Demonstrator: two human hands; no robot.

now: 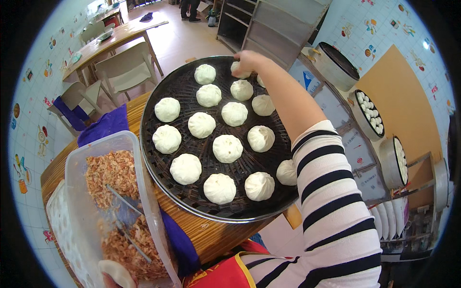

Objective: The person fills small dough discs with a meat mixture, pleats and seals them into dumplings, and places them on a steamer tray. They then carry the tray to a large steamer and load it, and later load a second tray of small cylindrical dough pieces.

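Note:
A round dark woven steamer tray (180,86) holds several pleated white buns (227,148). At its far edge, my right hand (248,63) has its fingers around a bun (239,69); whether it grips or only touches it is unclear. My left hand (110,280) shows only in part at the bottom left, holding a flat round dough wrapper (117,273) at the near end of a clear plastic tub (74,187). Minced filling (111,172) lies in two heaps in the tub, with metal utensils (135,244) stuck in it.
The tray and tub stand on a wooden table (209,234). Purple cloths (104,124) lie beside the tub. Chairs (126,68) and another table (119,36) stand beyond at left. More steamers (389,162) with dough pieces rest on a freezer at right. A person (189,9) stands far back.

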